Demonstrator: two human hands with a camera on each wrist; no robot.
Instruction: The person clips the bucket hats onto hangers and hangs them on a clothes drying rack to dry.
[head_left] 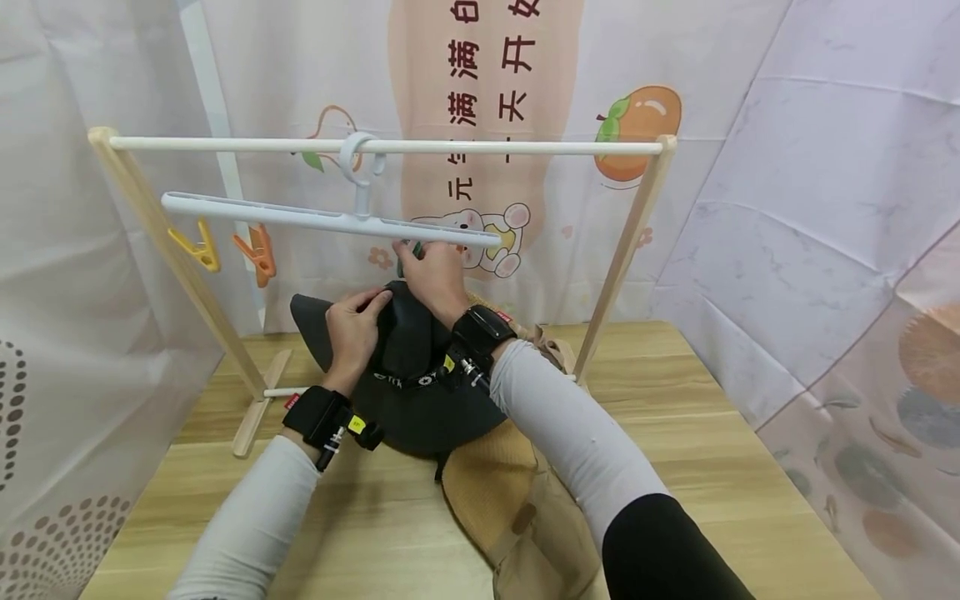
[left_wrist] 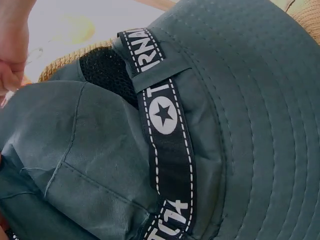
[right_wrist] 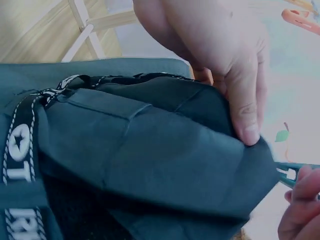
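A dark grey-green bucket hat (head_left: 420, 417), its band printed with white letters and stars, is held up under a pale blue hanger (head_left: 330, 218). My left hand (head_left: 352, 333) pinches the folded crown between thumb and fingers; the right wrist view shows that thumb pressing the fabric. My right hand (head_left: 435, 275) is just below the hanger's right half. Its fingers pinch a green clothespin (right_wrist: 288, 171) beside the crown's tip. Whether the clothespin bites the fabric cannot be told. A yellow clothespin (head_left: 201, 247) and an orange clothespin (head_left: 258, 254) hang under the hanger's left half.
The hanger hooks over a white rod (head_left: 487, 147) on a wooden rack (head_left: 626, 250). Under and right of the hat lies a tan fabric item (head_left: 558, 533) with a yellowish ribbed part (head_left: 491, 479). Printed curtains (head_left: 810, 208) surround the wood-grain table (head_left: 697, 467).
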